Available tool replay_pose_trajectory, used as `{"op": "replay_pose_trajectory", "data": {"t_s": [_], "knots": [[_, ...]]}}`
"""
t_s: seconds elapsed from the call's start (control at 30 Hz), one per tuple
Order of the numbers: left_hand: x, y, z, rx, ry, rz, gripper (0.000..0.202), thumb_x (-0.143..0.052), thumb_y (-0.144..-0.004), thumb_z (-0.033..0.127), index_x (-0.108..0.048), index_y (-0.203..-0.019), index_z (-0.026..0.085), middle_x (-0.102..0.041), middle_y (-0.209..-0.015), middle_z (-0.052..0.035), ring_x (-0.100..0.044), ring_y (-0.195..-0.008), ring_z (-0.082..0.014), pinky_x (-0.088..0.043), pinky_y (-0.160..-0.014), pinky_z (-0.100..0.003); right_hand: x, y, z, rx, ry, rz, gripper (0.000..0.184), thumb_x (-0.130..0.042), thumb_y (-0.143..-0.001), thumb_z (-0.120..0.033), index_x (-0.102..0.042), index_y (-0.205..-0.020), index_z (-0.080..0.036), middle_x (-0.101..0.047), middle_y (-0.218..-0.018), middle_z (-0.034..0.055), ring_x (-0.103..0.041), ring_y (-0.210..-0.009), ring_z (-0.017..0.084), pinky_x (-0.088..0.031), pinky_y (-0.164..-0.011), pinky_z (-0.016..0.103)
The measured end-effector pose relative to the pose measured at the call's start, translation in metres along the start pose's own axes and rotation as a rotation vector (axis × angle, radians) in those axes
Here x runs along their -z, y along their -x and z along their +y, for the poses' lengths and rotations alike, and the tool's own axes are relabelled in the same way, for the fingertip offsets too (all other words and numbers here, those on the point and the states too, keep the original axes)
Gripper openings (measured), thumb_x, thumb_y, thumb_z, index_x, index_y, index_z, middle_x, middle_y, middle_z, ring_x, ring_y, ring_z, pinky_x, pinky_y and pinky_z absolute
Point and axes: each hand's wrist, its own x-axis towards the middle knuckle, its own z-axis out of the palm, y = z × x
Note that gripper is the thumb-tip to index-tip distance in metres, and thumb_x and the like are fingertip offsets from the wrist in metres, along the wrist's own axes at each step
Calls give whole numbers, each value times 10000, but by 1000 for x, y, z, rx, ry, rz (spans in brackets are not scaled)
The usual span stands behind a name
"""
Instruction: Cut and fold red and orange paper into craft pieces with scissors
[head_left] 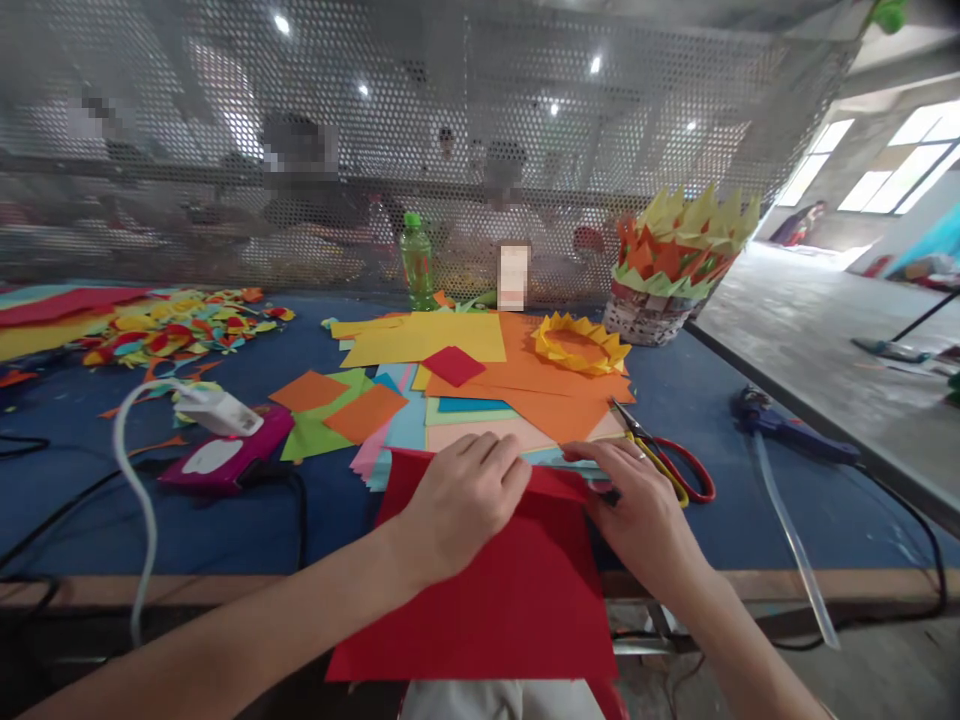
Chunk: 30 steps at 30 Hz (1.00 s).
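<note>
A large red paper sheet [495, 590] lies over the table's near edge and hangs toward me. My left hand [465, 500] lies flat on its upper part, fingers stretched forward and pressing on a fold. My right hand [637, 505] rests on the sheet's top right corner, fingers extended along the edge. Just beyond both hands is a spread of coloured paper sheets [480, 390], orange, yellow, green, pink and blue, with a small red square [453, 365] on top. Red-handled scissors [667, 460] lie right beside my right hand.
A yellow paper ring [581, 343] and a woven basket [660, 290] with paper points stand at the back right. A glue gun [787, 430], a green bottle [416, 262], a magenta device [225, 455] with white charger and cables, and paper scraps [172, 330] also lie about. People sit behind a mesh screen [420, 140].
</note>
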Motion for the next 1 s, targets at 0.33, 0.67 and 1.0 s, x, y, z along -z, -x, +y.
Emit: {"op": "replay_pose_trajectory", "data": {"t_s": [0.33, 0.67, 1.0], "knots": [[4, 35, 28, -50, 71, 131, 313, -350, -907, 4, -653, -933, 73, -726, -1072, -166, -698, -1029, -235, -588, -879, -310, -2, 37, -11, 149, 186, 59, 279, -566, -896, -94, -637, -1132, -225, -707, -1094, 14, -560, -1092, 223, -377, -974, 404], [4, 37, 42, -29, 51, 215, 340, -366, -879, -10, -698, -929, 47, -752, -1019, -186, -733, -945, -272, -619, -806, -334, -4, 54, -13, 248, 200, 143, 256, -536, -899, -57, -653, -1111, -138, -678, -1041, 82, -552, -1021, 212, -409, -925, 353], [-1, 44, 43, -14, 33, 152, 390, -361, -882, 2, -698, -1075, 37, -727, -1123, -175, -703, -1032, -268, -599, -858, -337, -3, 63, -10, 231, 151, 160, 252, -576, -886, -47, -632, -1105, -159, -658, -997, 73, -565, -978, 192, -435, -881, 320]]}}
